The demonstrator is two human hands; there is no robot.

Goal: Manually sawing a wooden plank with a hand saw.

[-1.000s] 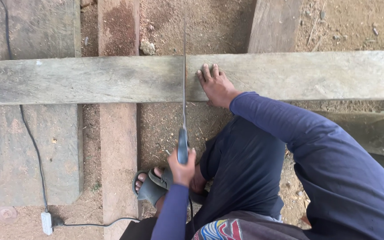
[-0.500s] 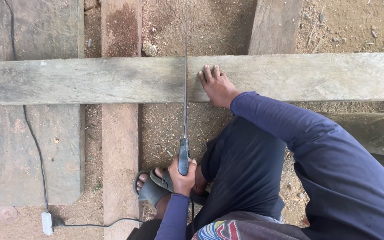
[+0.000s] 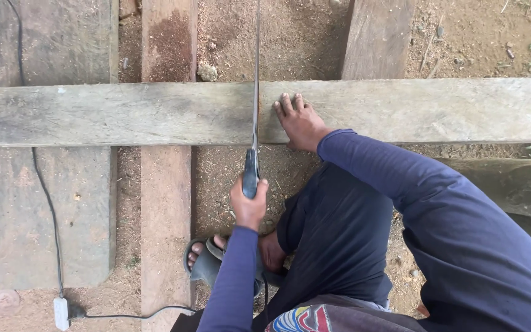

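We grip handsaw (image 3: 254, 117) by handle, left hand (image 3: 248, 206) fisted tight around it at 6 o'clock of frame centre. Blade runs toward 12, crossing grey plank (image 3: 124, 114) edge-on. Right hand (image 3: 300, 121) lies flat on plank, fingers spread, just at 3 o'clock of blade. Sandalled foot (image 3: 204, 258) on dirt at 7. Black cable (image 3: 44, 197) at 9.

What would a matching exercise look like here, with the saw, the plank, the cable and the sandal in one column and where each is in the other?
1 saw
2 plank
3 cable
4 sandal

A on a foot
B lying across two boards
C running down the left side to a small white box
D held in one hand, blade across the plank

Pairs: 1-D, 2-B, 3-C, 4-A
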